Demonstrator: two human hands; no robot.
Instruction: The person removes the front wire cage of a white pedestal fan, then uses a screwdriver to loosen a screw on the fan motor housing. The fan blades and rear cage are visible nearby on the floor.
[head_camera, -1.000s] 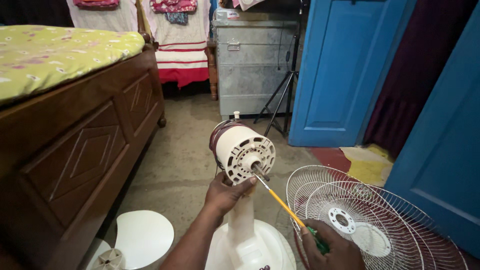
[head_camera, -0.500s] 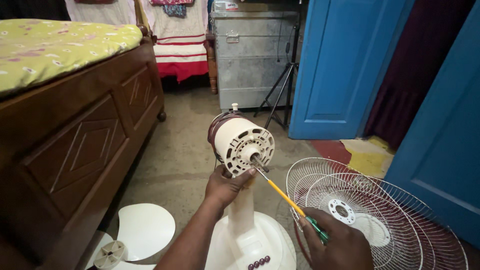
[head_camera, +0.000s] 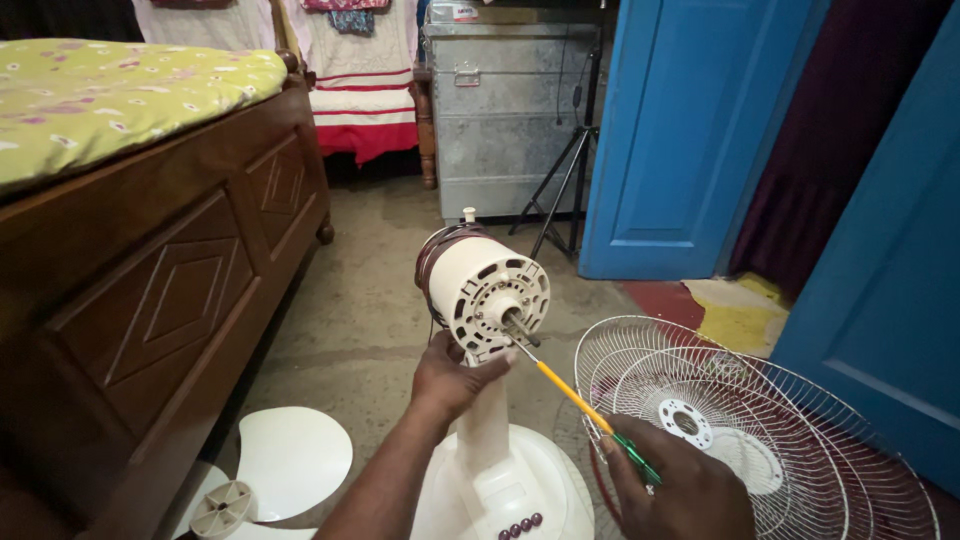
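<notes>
We are gripping the fan motor housing (head_camera: 487, 293) from below with left hand (head_camera: 452, 378) | right hand (head_camera: 680, 490) is clamping yellow screwdriver (head_camera: 580, 405), tip touching housing face | wire grille (head_camera: 760, 440) lying on floor beside stand.

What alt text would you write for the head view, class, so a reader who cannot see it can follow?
A person's left hand steadies a cream fan motor on its stand while the right hand sets a yellow screwdriver against the motor's front. A wire fan guard and white blades lie on the floor beside a wooden bed.
</notes>
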